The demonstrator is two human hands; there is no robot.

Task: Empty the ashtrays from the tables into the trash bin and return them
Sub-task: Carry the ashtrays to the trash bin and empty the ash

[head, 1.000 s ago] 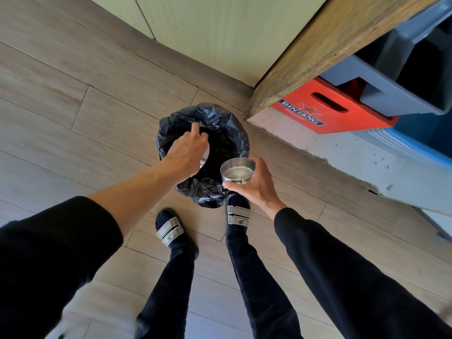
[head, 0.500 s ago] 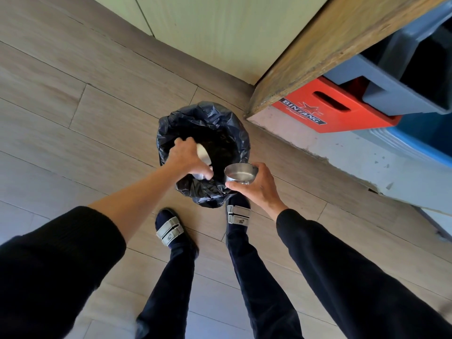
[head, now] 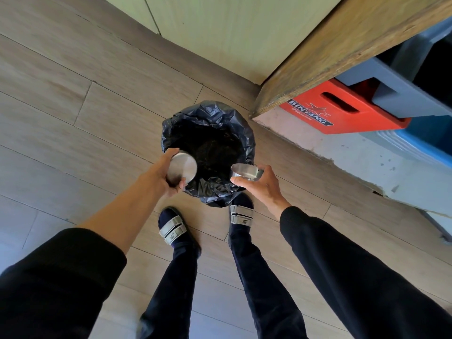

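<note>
Person stands right at the trash bin (head: pixel 208 155), lined w/ a black bag, feet just short of its near rim, so both arms reach over the opening w/o stretching. Left hand (head: pixel 168 177) is clamped on a steel ashtray (head: pixel 184 167) turned over, flat base facing up toward the camera, held over the bin's near-left rim: that tilt is what lets ash drop into the bag, not onto the floor (head: pixel 73 118). Right hand (head: pixel 259 184) grips a second ashtray (head: pixel 245 172) by its side wall at the bin's near-right rim, mouth still roughly up and only leaning a bit; can't tell if anything's in it, inside isn't visible. Judging by that, left one is being dumped or is done, right one prob waits its turn, kept over the rim so any spill lands inside. Bin contents are just dark, no detail. Beyond the bin, to its right, a wooden bench (head: pixel 342 57) edge w/ a red Bintang crate (head: pixel 342 111) under it. Both ashtrays have yet to go back to the tables.
</note>
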